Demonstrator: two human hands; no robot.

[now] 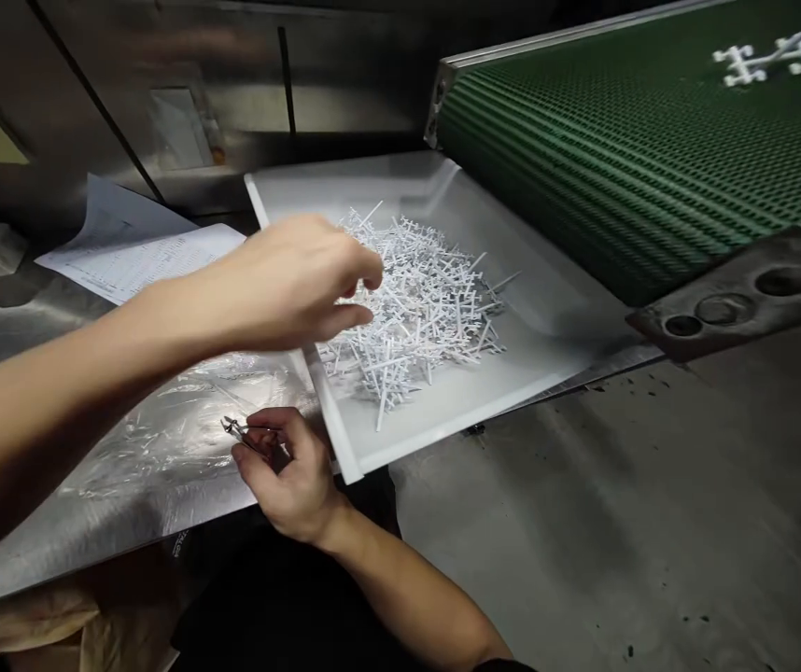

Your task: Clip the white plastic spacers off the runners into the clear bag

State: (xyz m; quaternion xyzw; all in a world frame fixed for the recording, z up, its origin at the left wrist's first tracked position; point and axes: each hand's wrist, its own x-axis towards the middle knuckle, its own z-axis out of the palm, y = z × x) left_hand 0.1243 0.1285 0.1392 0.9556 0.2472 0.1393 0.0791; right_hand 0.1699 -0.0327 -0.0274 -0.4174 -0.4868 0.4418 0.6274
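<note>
Over the left part of a white tray (435,425), my left hand (306,280) hovers palm down. Its thumb and forefinger are apart, and nothing shows between them. Below and beyond its fingertips lies a heap of thin white branched plastic pieces (428,289) in the tray. My right hand (292,476) is wrapped round a small pair of metal nippers (234,427), with the jaws pointing left. It sits just left of the tray's near corner, above the table's front edge; the nippers' handles are mostly hidden by the fingers.
A green mesh conveyor belt (583,140) ends at the tray's right side, carrying a white branched plastic part (740,65). Printed sheets (141,257) lie behind my left arm on the shiny film-covered metal table (183,439). A metal bracket (737,299) juts out on the right.
</note>
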